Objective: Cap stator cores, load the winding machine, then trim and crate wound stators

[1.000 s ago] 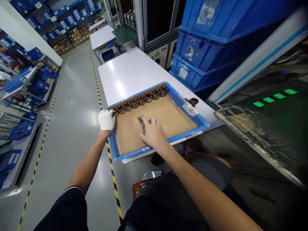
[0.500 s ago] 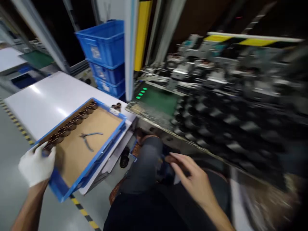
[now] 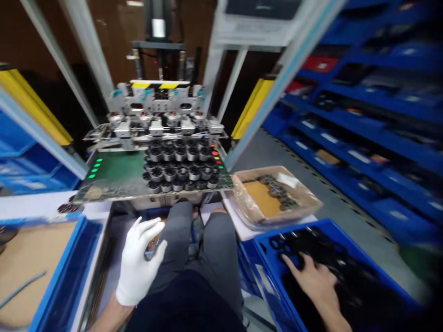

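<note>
My left hand (image 3: 140, 260), in a white glove, hangs above my lap with thumb and fingers apart, and I see nothing held in it. My right hand (image 3: 314, 281) is bare and reaches into a blue bin (image 3: 270, 286) of black ring-shaped parts (image 3: 311, 244). Its fingers are spread over the parts; blur and dark hide whether they touch any. Ahead, several rows of black cylindrical parts (image 3: 180, 173) stand on the green machine table (image 3: 121, 170).
A plastic-lined carton (image 3: 238, 193) with dark parts stands front right. On the left is a blue tray (image 3: 74, 244) with brown lining, partly showing pliers (image 3: 24, 288). Copper-wound parts (image 3: 69, 207) lie behind it. Machine fixtures (image 3: 157, 127) back the table; blue shelving (image 3: 346, 115) stands right.
My view has swung right. My left hand has left the row of copper-wound parts in the tray and come over my lap. My right hand has moved from near my lap into the blue bin.
</note>
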Action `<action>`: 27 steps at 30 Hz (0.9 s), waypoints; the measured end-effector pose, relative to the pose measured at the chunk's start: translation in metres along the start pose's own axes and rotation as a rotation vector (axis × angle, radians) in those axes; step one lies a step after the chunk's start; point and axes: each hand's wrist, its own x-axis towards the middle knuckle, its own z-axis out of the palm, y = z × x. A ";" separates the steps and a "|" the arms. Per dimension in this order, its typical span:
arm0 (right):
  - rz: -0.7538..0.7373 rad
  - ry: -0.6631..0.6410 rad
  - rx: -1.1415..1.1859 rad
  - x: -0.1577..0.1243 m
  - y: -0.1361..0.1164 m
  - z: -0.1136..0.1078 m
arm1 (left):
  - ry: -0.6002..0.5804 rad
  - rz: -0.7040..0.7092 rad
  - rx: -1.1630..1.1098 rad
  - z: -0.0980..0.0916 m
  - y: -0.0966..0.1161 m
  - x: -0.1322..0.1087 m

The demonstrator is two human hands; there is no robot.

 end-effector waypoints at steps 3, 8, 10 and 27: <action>0.089 -0.118 -0.001 -0.003 0.017 0.031 | -0.211 0.116 -0.102 0.025 0.018 0.026; 0.062 -0.215 0.001 -0.013 0.024 0.049 | -0.557 0.199 -0.313 0.117 0.058 0.078; 0.087 -0.211 -0.026 -0.017 0.023 0.050 | -0.715 0.261 -0.316 0.172 0.088 0.107; 0.051 -0.255 0.013 -0.028 0.008 0.067 | -1.099 0.553 0.422 0.589 0.268 0.287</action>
